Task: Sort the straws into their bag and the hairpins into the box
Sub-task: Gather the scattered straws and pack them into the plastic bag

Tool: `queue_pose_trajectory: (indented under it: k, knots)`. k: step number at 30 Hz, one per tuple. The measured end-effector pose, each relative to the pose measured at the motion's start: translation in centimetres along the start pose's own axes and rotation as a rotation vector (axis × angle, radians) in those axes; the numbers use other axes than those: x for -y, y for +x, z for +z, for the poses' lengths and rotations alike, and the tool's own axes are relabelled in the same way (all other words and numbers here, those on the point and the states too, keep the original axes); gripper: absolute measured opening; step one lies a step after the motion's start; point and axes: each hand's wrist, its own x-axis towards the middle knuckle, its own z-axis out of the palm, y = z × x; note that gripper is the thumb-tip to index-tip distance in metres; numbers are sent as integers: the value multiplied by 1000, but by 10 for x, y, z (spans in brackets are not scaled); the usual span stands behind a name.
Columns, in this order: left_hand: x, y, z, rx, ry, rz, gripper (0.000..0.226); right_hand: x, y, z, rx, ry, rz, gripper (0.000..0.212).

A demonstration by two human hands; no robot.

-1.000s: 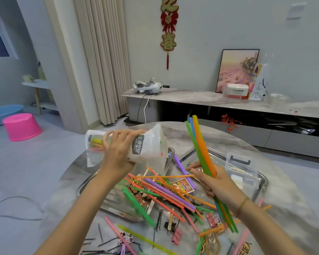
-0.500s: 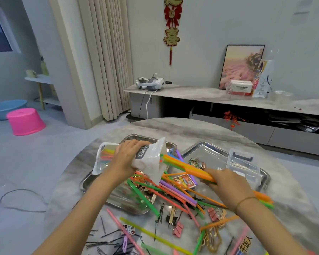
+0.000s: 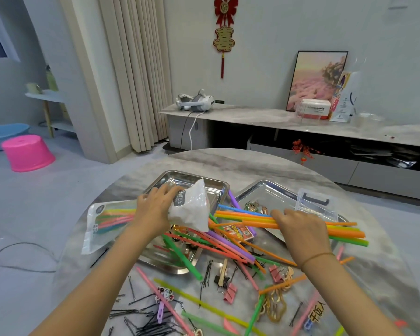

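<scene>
**Straw bundle held at the mouth of the bag**

In the middle of the frame, the left hand [image 3: 155, 209] grips a plastic bag [image 3: 107, 224] by its crumpled white upper part. The fingers are curled around the plastic. The bag lies almost flat and points to the left, with its closed end over the edge of the round table [image 3: 228, 161]. Several coloured straws are already visible through its clear side.

To the right of centre, the right hand [image 3: 298, 229] holds a bundle of straws [image 3: 247, 218], orange, green, yellow and blue, with the fingers closed over it from above. The bundle lies nearly level above the right metal tray [image 3: 260, 190]. Its left ends are just beside the mouth of the bag, but I cannot tell if they are already inside. Its right ends stick out well past the hand toward the right edge of the frame.

The clear box [image 3: 318, 207] stands in the right tray, just behind the right hand. The left metal tray [image 3: 194, 177] is under the left hand and the bag.

Many loose straws [image 3: 230, 246] lie crossed between the two trays and toward the bottom of the frame. Black hairpins [image 3: 143, 321] are scattered in the lower left part of the table, and some more lie near the pink clips [image 3: 230, 291] in the lower middle.
</scene>
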Motion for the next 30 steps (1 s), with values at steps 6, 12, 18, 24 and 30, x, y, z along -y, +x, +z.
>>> queue_pose_trajectory:
  k: [6,12,18,24,30]
  knots:
    - [-6,-2,-2,119,18,102,82,5,0,5,10,-31,-66,43]
    - [-10,-4,0,177,94,150,82,5,-1,7,-33,-55,-94,43]
    - [-13,-3,4,247,-154,247,79,9,-2,14,-75,-25,-174,43]
    - [-29,-8,10,212,-233,364,69,25,-4,22,-75,9,-223,37]
    - [-42,-14,14,235,-222,508,77,25,-3,20,-22,-4,-215,40]
